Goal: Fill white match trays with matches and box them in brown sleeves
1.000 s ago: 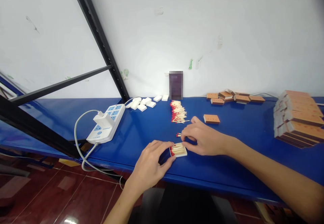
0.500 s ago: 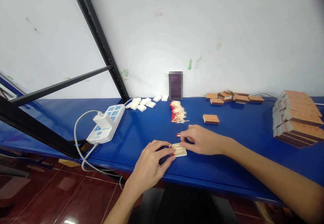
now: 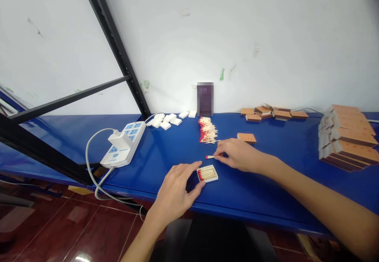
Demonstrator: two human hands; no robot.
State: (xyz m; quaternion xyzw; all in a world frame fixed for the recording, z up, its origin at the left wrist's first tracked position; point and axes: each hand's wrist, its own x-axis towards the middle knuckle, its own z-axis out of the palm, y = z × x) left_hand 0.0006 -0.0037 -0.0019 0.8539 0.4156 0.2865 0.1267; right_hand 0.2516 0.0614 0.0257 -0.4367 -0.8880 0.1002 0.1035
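A small white matchbox tray (image 3: 212,180) lies near the table's front edge, holding a row of red-headed matches (image 3: 209,173). My left hand (image 3: 179,185) steadies its left end, thumb at the near corner and fingers at the far corner. Just beyond the tray, my right hand (image 3: 232,154) pinches the pale ends of a few matches (image 3: 209,157), their red heads pointing left. Farther back a loose heap of matches (image 3: 208,131) is spread on the table. One closed orange matchbox (image 3: 246,137) sits behind my right hand.
White trays (image 3: 165,125) lie at the back left, by a power strip (image 3: 122,145) with a plugged-in adapter. Orange matchboxes (image 3: 281,114) lie along the wall, and a large stack (image 3: 349,139) stands right. A blurred dark box (image 3: 205,99) leans behind the heap. A black frame (image 3: 118,52) rises left.
My right hand has moved from the tray's far edge up to the few loose matches beyond it. My left fingers have lifted off the matches in the tray, leaving them uncovered.
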